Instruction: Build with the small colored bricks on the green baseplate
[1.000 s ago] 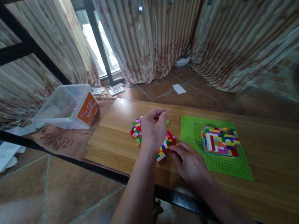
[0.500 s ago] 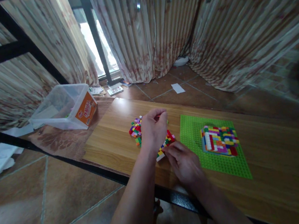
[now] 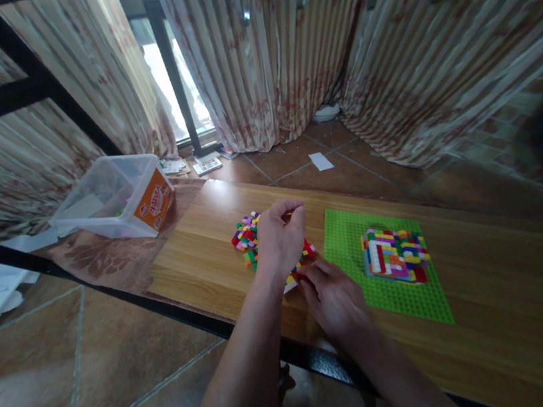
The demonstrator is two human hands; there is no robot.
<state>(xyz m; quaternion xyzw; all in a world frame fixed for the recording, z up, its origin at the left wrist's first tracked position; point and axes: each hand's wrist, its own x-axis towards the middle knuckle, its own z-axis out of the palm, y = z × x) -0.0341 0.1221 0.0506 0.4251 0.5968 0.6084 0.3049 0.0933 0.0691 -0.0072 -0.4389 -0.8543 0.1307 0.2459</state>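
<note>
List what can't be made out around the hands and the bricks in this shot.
- Head view: the left hand covers part of the loose brick pile; whether its fingers pinch a brick is unclear.
- The right hand hides the bricks at its fingertips.
- The label on the plastic tub is too small to read.

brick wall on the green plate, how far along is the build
Done: a multicoloured brick block, several layers high, stands on the green plate. In hand: both the left hand and right hand are at the loose brick pile beside it. Left: that pile is unplaced, and much of the plate is bare.
</note>
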